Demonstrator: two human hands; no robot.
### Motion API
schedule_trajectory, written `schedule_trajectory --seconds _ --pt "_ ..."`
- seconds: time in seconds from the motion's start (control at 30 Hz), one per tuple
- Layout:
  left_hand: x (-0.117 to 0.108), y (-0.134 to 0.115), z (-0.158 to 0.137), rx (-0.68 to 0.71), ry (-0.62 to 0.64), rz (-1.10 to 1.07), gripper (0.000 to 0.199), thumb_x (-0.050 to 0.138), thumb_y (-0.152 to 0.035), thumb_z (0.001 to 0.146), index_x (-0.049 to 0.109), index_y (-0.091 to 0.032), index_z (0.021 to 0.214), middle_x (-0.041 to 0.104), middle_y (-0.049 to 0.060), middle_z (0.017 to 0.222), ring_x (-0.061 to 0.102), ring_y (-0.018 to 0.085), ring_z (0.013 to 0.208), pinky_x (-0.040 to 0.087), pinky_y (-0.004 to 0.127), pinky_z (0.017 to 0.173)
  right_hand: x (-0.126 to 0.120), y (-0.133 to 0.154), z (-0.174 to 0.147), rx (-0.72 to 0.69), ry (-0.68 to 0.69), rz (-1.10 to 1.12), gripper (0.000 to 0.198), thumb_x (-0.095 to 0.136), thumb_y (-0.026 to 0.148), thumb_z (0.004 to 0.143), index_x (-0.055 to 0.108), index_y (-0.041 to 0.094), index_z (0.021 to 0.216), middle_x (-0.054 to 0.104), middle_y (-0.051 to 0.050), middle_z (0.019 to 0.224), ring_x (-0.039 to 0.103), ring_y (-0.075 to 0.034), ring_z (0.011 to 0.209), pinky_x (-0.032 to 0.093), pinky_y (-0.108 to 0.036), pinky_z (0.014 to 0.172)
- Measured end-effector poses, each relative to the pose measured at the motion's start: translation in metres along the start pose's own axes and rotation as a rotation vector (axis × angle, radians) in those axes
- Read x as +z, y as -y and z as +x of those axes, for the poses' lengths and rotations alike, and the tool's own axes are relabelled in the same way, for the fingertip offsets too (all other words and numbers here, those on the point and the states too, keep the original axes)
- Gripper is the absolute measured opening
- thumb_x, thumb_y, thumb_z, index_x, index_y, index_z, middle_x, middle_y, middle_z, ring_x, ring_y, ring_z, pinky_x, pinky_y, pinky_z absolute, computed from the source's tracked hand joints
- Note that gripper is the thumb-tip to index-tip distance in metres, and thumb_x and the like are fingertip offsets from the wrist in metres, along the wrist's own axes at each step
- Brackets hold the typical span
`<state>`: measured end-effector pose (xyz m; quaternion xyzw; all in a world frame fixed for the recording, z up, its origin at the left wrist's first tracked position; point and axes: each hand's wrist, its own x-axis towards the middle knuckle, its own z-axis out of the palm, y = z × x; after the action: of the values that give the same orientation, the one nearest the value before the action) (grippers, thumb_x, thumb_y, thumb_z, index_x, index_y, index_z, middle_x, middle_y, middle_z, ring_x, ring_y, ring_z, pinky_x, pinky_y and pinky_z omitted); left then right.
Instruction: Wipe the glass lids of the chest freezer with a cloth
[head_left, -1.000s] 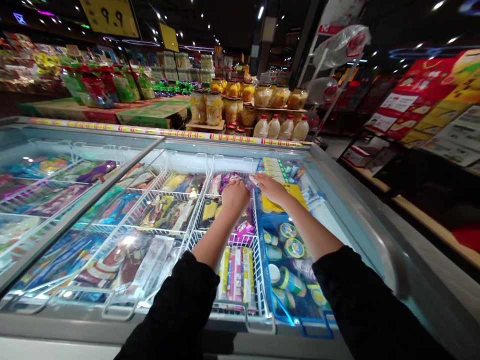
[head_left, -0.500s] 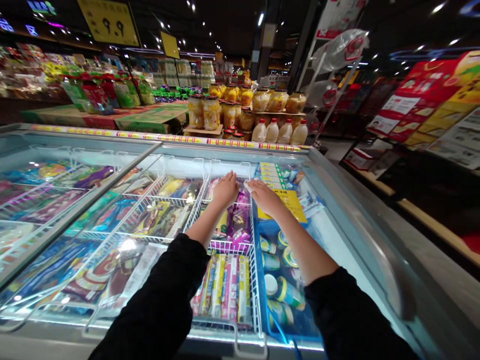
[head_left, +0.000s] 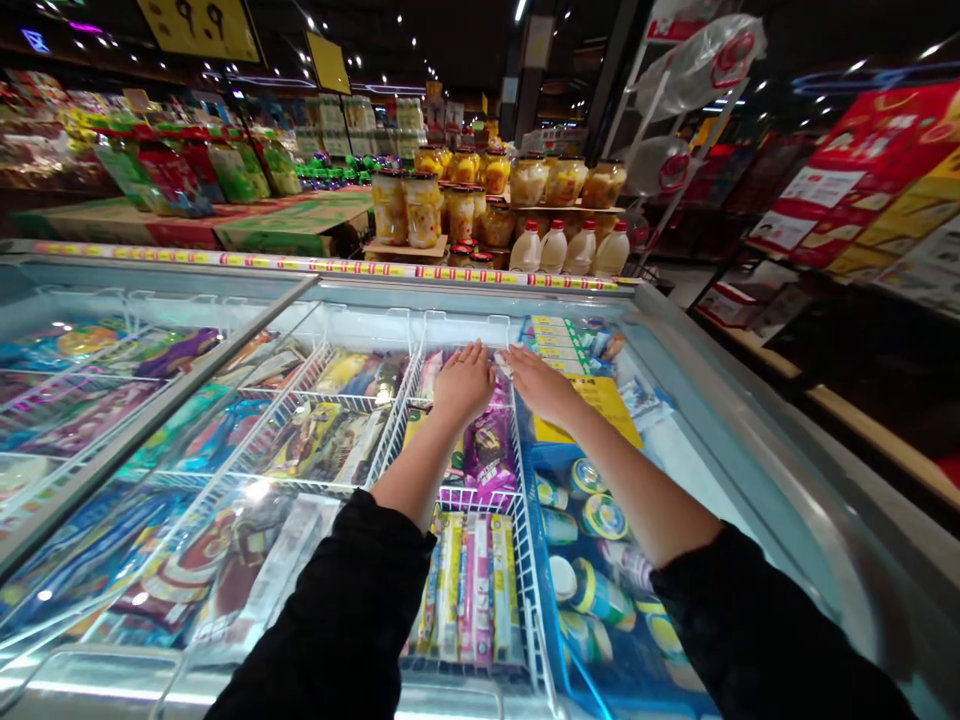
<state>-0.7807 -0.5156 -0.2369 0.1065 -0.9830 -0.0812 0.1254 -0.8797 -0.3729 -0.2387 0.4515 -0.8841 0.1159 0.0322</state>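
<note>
Both arms reach into the chest freezer. My left hand lies palm down with its fingers stretched forward, over a wire basket of packaged goods. Just under and beside it is a shiny purple packet. My right hand is flat too, its fingers pointing inward, by the divider right of that basket. A small whitish thing shows at its fingertips; I cannot tell what it is or whether it is held. Beside the right wrist lies a yellow box.
Slim yellow and pink packs fill the nearer basket. Several small tubs sit in a blue crate at right. A metal frame bar crosses the freezer at left. Behind the rim stand jars and white bottles.
The view has shifted slightly, so the freezer's right side sits further right and the shelves behind stand higher. Both hands stay stretched over the same spot, with little movement relative to the baskets.
</note>
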Motion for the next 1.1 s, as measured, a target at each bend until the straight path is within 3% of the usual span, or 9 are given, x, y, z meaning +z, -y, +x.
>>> schedule_trajectory --seconds 0.17,0.33,0.5,0.6,0.73,0.87,0.97,1.1 --pt "0.001 0.001 0.0 -0.006 0.018 -0.013 0.057 0.033 -0.031 0.111 0.041 -0.01 0.164 0.037 0.01 0.172 0.034 0.022 0.161 0.028 0.039 0.133 -0.008 -0.029 0.013 0.131 0.001 -0.009 0.061 0.031 0.02 0.105 0.042 0.011 0.164 0.038 -0.013 0.173 0.032 -0.027 0.162 0.028 -0.047 0.134" --pt "0.002 -0.002 0.0 -0.001 0.0 -0.011 0.059 0.032 -0.029 0.111 0.04 -0.005 0.163 0.038 0.013 0.171 0.036 0.024 0.16 0.029 0.04 0.132 -0.001 -0.03 -0.007 0.07 -0.025 0.009 0.06 0.033 0.023 0.104 0.047 0.018 0.163 0.044 -0.006 0.171 0.034 -0.025 0.161 0.025 -0.046 0.135" --pt "0.004 -0.001 0.0 0.003 -0.013 -0.011 0.058 0.032 -0.029 0.11 0.042 -0.007 0.163 0.038 0.013 0.171 0.037 0.024 0.16 0.029 0.041 0.132 -0.001 -0.026 0.028 -0.008 0.033 0.066 0.06 0.032 0.021 0.104 0.047 0.021 0.163 0.04 -0.003 0.172 0.032 -0.022 0.162 0.024 -0.046 0.135" --pt "0.004 0.0 0.001 0.002 0.001 -0.013 0.058 0.032 -0.03 0.111 0.042 -0.008 0.164 0.038 0.012 0.172 0.036 0.023 0.16 0.029 0.04 0.133 -0.007 -0.035 0.051 0.068 0.043 0.032 0.06 0.031 0.019 0.105 0.044 0.014 0.164 0.04 -0.008 0.172 0.032 -0.022 0.162 0.022 -0.041 0.135" --pt "0.003 0.0 0.001 -0.003 0.008 -0.015 0.058 0.032 -0.03 0.111 0.04 -0.008 0.164 0.037 0.011 0.172 0.035 0.023 0.161 0.028 0.039 0.133 -0.008 -0.042 0.048 0.174 0.016 -0.023 0.06 0.034 0.018 0.104 0.046 0.008 0.162 0.043 -0.013 0.17 0.037 -0.028 0.16 0.027 -0.042 0.134" --pt "0.003 -0.001 0.001 -0.001 0.007 -0.017 0.059 0.032 -0.029 0.11 0.04 -0.005 0.163 0.037 0.013 0.172 0.034 0.024 0.161 0.027 0.04 0.133 0.001 -0.033 0.04 0.067 -0.013 -0.008 0.06 0.034 0.017 0.103 0.049 0.016 0.161 0.047 -0.007 0.168 0.038 -0.025 0.159 0.026 -0.045 0.134" --pt "0.003 -0.001 0.001 0.001 0.003 -0.022 0.058 0.032 -0.029 0.11 0.041 -0.007 0.163 0.038 0.013 0.172 0.035 0.023 0.161 0.027 0.04 0.133 0.004 -0.029 0.054 -0.009 0.002 0.04 0.061 0.033 0.017 0.103 0.049 0.019 0.162 0.046 -0.004 0.169 0.036 -0.023 0.16 0.024 -0.046 0.135" --pt "0.002 0.0 0.002 0.002 0.026 -0.023 0.059 0.032 -0.029 0.11 0.039 -0.007 0.164 0.036 0.012 0.173 0.034 0.023 0.161 0.027 0.039 0.133 -0.002 -0.041 0.074 0.065 0.005 0.037 0.06 0.032 0.016 0.103 0.047 0.01 0.161 0.043 -0.011 0.17 0.036 -0.025 0.16 0.026 -0.044 0.134"
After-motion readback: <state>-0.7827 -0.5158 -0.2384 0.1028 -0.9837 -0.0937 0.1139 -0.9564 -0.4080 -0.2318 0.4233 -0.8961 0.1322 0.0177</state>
